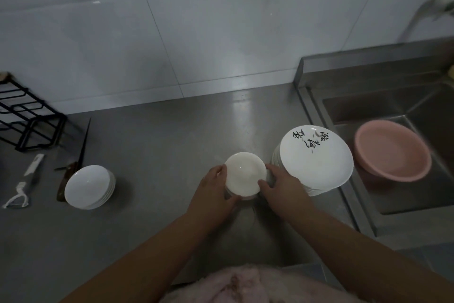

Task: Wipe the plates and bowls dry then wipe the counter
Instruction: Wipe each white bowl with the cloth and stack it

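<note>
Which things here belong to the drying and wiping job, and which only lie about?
Job: small bowls held between left hand and right hand; plate stack; bowl stack; counter.

Lying about: peeler, knife, black rack, pink basin in the sink.

A black wire rack [27, 116] stands at the far left, against the grey tiled wall [172, 20]. Just right of it a long dark knife [73, 162] lies with its blade toward the wall. In front of the rack lie a white peeler [18, 196] and, beside it, a white-handled utensil [34, 165], too blurred to tell what kind. At the right is a steel sink [383, 106] with a pink plastic basin [393, 150] tilted inside it. A tap [427, 13], blurred, juts from the wall above the sink.
</note>
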`<move>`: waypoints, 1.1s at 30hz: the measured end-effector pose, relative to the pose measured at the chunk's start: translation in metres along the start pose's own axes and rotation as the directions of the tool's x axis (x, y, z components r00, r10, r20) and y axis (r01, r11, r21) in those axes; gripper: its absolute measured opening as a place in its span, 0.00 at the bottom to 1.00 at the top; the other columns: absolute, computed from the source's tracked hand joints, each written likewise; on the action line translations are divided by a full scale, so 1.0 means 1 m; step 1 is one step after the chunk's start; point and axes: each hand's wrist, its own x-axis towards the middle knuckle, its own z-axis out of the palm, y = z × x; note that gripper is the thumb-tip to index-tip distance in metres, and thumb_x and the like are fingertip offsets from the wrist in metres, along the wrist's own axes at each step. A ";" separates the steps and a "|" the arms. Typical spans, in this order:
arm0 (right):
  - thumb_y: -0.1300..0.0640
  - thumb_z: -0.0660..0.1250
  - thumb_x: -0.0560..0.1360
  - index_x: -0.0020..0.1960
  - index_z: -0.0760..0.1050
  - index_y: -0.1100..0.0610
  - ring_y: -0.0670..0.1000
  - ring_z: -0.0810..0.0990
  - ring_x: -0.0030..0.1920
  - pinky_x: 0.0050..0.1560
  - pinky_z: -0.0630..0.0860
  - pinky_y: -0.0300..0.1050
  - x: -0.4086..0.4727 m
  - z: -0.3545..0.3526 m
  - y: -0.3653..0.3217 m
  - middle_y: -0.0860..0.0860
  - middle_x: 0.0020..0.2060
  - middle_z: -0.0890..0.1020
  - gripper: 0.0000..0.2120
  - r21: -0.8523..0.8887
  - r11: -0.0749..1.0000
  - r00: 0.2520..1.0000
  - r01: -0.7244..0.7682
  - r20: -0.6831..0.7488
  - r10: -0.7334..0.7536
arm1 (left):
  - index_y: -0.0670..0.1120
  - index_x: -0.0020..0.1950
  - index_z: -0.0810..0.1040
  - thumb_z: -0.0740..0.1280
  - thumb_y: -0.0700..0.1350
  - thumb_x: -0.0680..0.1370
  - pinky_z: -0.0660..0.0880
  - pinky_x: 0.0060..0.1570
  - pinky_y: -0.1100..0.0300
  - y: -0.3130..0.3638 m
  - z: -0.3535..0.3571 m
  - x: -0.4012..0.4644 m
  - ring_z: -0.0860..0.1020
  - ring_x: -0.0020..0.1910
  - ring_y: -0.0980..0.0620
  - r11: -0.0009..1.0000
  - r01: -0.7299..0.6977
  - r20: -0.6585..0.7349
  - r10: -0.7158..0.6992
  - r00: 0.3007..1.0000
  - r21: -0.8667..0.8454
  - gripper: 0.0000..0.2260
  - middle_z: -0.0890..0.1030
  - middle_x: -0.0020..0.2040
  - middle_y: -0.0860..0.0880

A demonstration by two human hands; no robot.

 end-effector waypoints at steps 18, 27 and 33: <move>0.36 0.65 0.78 0.67 0.72 0.45 0.40 0.82 0.31 0.44 0.83 0.44 0.005 0.098 -0.175 0.41 0.34 0.85 0.21 -0.127 0.987 0.981 0.095 0.178 -0.072 | 0.52 0.68 0.77 0.69 0.54 0.79 0.75 0.58 0.56 -0.177 -0.155 -0.070 0.80 0.54 0.52 0.921 0.344 -0.225 -0.379 0.898 -0.181 0.18 0.82 0.56 0.53; 0.40 0.68 0.79 0.70 0.72 0.47 0.33 0.79 0.34 0.33 0.70 0.31 -0.003 0.205 -0.267 0.39 0.41 0.83 0.23 -0.151 0.978 0.925 0.145 0.371 -0.080 | 0.48 0.72 0.74 0.69 0.55 0.78 0.75 0.61 0.53 -0.290 -0.211 -0.094 0.78 0.60 0.46 0.860 0.485 -0.212 -0.510 0.834 -0.158 0.23 0.76 0.62 0.46; 0.41 0.69 0.79 0.74 0.70 0.48 0.43 0.81 0.42 0.46 0.78 0.38 0.007 0.256 -0.298 0.43 0.49 0.85 0.26 -0.174 0.978 0.922 0.114 0.384 -0.039 | 0.47 0.73 0.72 0.69 0.55 0.78 0.75 0.62 0.52 -0.325 -0.218 -0.076 0.77 0.62 0.45 0.874 0.464 -0.110 -0.481 0.870 -0.145 0.26 0.78 0.63 0.45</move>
